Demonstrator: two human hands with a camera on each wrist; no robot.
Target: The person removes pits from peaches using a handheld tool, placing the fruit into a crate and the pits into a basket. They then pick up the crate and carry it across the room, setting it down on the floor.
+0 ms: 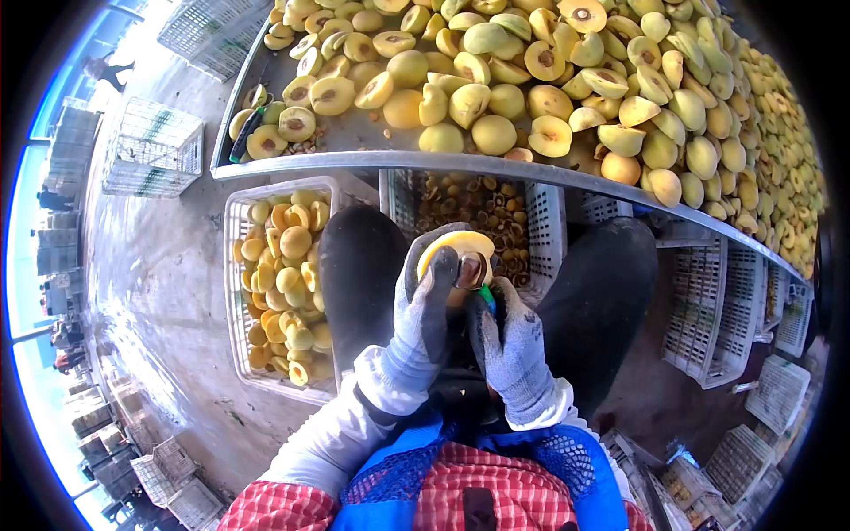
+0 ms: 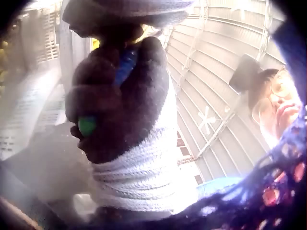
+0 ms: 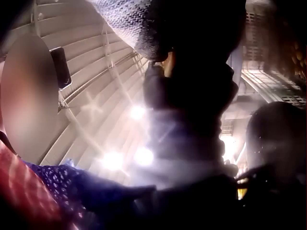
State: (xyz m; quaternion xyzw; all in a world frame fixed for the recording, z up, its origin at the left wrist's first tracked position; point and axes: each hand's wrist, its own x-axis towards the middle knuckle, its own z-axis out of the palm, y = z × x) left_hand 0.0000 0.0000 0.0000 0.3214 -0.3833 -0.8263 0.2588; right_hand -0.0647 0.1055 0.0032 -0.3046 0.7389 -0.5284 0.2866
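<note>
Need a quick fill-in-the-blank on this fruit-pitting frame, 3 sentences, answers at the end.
1. The left hand holds a halved ____, cut face up, above the person's lap.
2. The right hand grips a tool with a ____ handle, its tip at the pit.
3. The white crate on the floor left of the knees holds fruit halves coloured ____.

Missing words: peach; green; yellow

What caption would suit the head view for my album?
Gloved left hand holds a halved peach while the right hand works its pit with a green-handled tool.
</note>
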